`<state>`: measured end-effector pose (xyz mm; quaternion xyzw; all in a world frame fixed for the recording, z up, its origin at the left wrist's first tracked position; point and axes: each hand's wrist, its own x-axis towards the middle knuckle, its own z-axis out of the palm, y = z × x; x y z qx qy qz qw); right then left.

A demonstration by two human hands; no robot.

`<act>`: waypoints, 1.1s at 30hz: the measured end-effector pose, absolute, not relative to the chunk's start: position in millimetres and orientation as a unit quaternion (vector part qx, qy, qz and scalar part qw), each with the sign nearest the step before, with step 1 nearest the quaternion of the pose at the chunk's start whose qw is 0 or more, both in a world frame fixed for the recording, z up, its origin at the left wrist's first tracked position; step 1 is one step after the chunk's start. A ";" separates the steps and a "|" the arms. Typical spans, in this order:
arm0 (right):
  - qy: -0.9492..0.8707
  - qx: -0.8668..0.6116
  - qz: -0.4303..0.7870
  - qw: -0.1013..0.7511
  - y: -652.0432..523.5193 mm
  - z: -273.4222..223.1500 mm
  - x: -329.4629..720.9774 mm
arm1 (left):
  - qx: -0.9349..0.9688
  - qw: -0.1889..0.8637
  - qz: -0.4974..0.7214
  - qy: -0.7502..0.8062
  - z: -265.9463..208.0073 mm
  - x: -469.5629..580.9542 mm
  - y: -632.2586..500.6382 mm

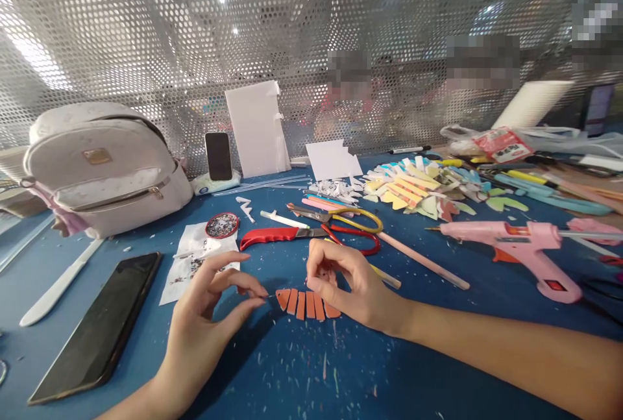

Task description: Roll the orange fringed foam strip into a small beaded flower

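Note:
A row of orange slanted strips with a pointed end piece (302, 304) is between my hands, just above or on the blue mat. My left hand (209, 316) pinches a thin dark strand with thumb and index finger beside the pointed end; its other fingers are spread. My right hand (355, 290) is closed over the other end of the strips, thumb and fingertips together. What it grips is mostly hidden. Beyond the right hand lie red-and-yellow-handled scissors (348, 215) and a red-handled knife (272, 235).
A pink glue gun (516, 241) lies at right. Paper scraps (413, 186) are heaped behind. At left are a dark phone (100, 329), a white plastic knife (61, 284), a backpack (107, 167) and a round dish of small bits (222, 224). A perforated metal screen (195, 50) stands behind.

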<state>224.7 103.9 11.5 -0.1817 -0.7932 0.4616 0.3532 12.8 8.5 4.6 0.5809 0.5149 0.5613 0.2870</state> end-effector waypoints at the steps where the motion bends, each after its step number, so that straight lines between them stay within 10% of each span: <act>1: -0.797 -0.179 0.457 0.353 103.9 12.2 224.1 | 0.584 0.284 0.560 0.514 3.9 12.4 8.4; 33: -0.911 -0.014 0.253 0.327 97.0 9.3 221.1 | 0.575 0.415 0.508 0.490 -4.9 35.9 1.7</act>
